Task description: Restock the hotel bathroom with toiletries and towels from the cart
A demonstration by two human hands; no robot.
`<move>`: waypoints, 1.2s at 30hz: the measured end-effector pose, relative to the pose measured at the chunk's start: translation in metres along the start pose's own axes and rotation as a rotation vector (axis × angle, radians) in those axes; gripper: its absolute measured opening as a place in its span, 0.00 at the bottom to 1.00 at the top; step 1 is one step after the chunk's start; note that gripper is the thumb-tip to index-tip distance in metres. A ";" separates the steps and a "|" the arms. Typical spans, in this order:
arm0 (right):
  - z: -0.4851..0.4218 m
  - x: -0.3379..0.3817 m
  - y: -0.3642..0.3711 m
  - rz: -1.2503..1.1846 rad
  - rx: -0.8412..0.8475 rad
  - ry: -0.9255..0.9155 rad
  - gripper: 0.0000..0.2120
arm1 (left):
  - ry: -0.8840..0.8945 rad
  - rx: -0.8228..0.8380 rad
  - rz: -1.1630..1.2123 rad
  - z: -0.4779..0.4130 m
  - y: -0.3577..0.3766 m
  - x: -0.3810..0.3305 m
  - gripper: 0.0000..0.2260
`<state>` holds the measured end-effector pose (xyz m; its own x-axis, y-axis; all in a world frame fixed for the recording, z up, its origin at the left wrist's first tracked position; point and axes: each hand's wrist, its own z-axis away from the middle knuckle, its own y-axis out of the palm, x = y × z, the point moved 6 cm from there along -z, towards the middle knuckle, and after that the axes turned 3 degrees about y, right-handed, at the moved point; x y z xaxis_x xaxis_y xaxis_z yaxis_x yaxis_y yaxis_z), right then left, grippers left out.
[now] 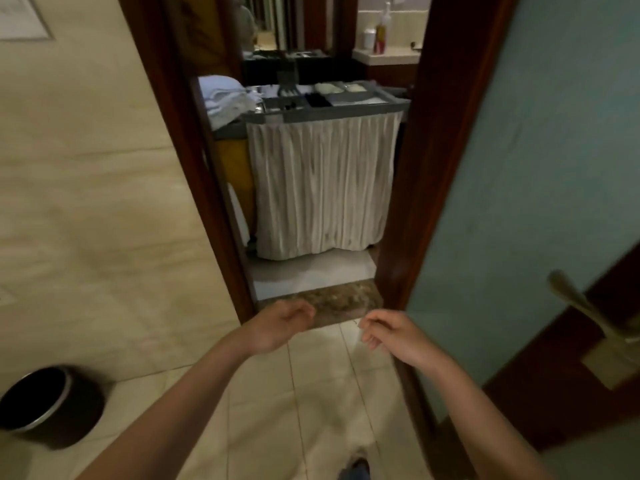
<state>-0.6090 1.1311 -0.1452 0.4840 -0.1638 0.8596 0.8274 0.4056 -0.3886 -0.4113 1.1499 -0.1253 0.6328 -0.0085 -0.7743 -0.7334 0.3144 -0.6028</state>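
Note:
Through the doorway stands the housekeeping cart [388, 107], its grey top tray divided into compartments of small toiletries and its front hung with a pleated white curtain [322, 185]. A stack of folded white towels [227, 95] lies on the cart's left end. My left hand [280, 325] and my right hand [391, 336] are stretched out low in front of me, side by side over the tiled floor near the threshold. Both hang with loosely curled fingers and hold nothing.
A dark wooden door frame [194, 150] borders the opening. The open door [519, 202] with frosted glass and a brass lever handle [585, 306] is at the right. A black waste bin [45, 403] sits on the floor at lower left. Bottles [381, 36] stand on a far counter.

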 end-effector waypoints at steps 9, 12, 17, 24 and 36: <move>-0.184 0.066 -0.064 -0.040 0.063 -0.055 0.10 | -0.078 -0.066 0.076 -0.159 -0.085 0.008 0.07; -0.240 0.085 -0.089 -0.048 0.053 -0.068 0.09 | -0.070 -0.098 0.128 -0.214 -0.104 -0.004 0.09; -0.314 0.105 -0.116 -0.091 0.087 -0.053 0.09 | -0.051 -0.139 0.167 -0.285 -0.136 -0.004 0.08; -0.411 0.133 -0.147 -0.057 0.106 -0.048 0.08 | -0.068 -0.203 0.241 -0.379 -0.192 0.015 0.06; -0.620 0.217 -0.204 0.018 -0.003 -0.028 0.08 | 0.011 -0.204 0.188 -0.581 -0.334 0.052 0.10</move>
<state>-0.4961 0.4553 -0.0854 0.4911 -0.1315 0.8611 0.8193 0.4055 -0.4053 -0.2778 0.4933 -0.0760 0.4788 0.0215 -0.8777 -0.8734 0.1133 -0.4737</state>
